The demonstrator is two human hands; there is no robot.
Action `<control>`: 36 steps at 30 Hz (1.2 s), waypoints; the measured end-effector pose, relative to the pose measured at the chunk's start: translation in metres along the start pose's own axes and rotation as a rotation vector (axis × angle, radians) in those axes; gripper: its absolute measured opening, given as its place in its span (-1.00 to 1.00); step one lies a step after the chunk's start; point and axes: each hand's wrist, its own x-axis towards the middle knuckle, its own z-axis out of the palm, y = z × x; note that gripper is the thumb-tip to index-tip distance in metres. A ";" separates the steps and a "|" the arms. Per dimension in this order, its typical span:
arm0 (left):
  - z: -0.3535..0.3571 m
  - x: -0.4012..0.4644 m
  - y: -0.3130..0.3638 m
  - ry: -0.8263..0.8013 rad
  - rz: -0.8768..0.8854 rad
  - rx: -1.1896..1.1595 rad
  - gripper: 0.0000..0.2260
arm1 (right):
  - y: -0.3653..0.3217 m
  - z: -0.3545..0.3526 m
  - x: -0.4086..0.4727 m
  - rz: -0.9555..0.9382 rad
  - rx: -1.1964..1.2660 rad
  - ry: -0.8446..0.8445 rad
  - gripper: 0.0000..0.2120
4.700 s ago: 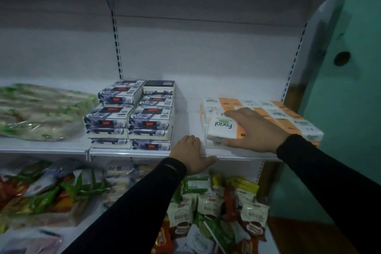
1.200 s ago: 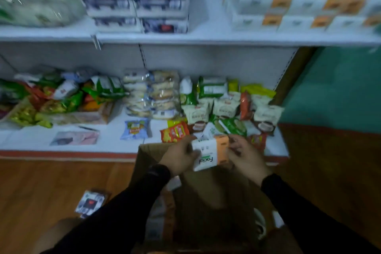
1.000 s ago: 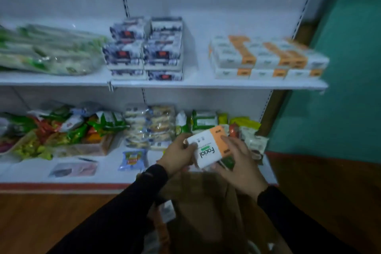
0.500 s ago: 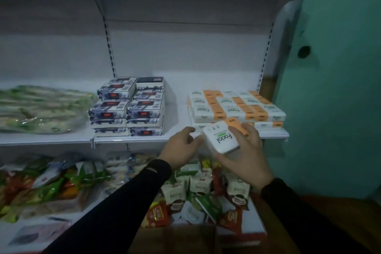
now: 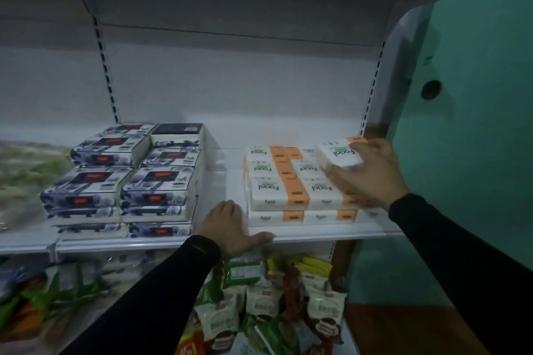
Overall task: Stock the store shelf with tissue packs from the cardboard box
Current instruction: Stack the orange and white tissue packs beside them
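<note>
My right hand grips a white and orange tissue pack and holds it over the back right of the stacked white and orange tissue packs on the white shelf. My left hand lies flat on the shelf's front edge, between that stack and the blue and white tissue packs, fingers spread and holding nothing. The cardboard box is out of view.
Green bagged goods lie on the shelf at far left. Snack packets crowd the lower shelf. A teal wall rises right of the shelf's end. A bare strip of shelf separates the two tissue stacks.
I lifted a tissue pack from the box with both hands. My right hand has carried it over the stack, and my left hand has let go and settled on the shelf edge.
</note>
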 end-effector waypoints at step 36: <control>0.011 0.000 -0.005 0.100 0.032 0.083 0.05 | 0.065 0.065 0.131 -0.104 -0.518 -0.258 -0.46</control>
